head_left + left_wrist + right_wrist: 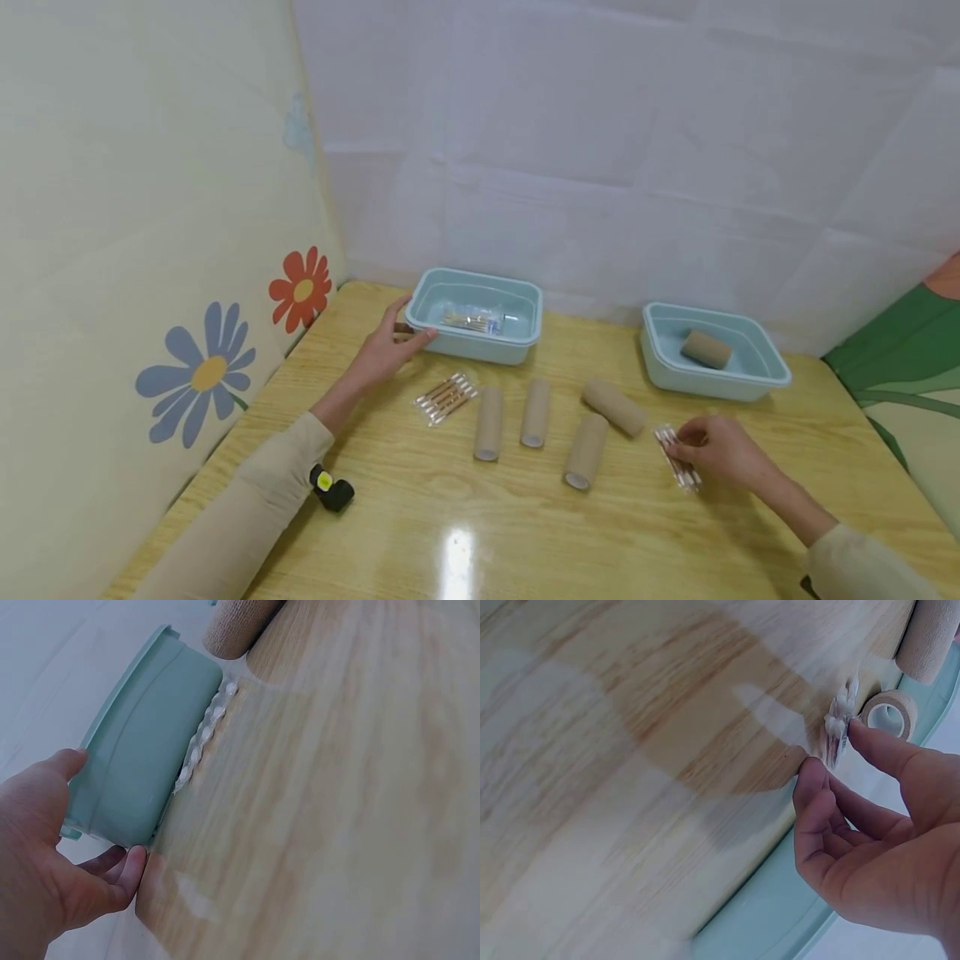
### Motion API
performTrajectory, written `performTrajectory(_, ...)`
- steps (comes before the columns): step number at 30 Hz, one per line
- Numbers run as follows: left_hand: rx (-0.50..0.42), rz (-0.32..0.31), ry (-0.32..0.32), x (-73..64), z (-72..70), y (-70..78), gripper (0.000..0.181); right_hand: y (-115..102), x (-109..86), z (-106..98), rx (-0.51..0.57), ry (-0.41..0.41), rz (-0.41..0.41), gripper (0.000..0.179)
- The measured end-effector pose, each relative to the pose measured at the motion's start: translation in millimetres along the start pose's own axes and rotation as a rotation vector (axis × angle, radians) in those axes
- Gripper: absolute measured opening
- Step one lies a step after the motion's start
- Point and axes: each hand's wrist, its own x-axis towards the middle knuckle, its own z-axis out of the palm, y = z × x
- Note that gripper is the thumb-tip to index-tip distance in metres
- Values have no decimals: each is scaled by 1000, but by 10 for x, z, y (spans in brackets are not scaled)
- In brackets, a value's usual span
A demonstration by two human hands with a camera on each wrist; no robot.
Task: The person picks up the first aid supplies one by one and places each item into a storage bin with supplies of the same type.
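Left hand (384,353) grips the left blue tub (476,345); right hand (718,454) pinches a cotton-swab packet (682,468), apparently a pick-up step; the next move likely calls for steady lifting.

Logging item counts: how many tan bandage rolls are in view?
5. Along the table, left to right: first roll, second roll, third roll, fourth roll slanted behind it; the fifth roll lies in the right-side blue bin. Bin walls could hide more.
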Motion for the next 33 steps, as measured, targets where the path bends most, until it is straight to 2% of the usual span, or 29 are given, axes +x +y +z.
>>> performTrajectory(11,10,3,9,-24,-8,-2,94,0,43,40,23,23,7,23)
performTrajectory(29,25,8,4,-41,-4,28,93,56,23,58,199,-16,2,21)
performTrajectory(33,30,12,4,-39,-1,27,94,85,11,82,262,-27,34,22)
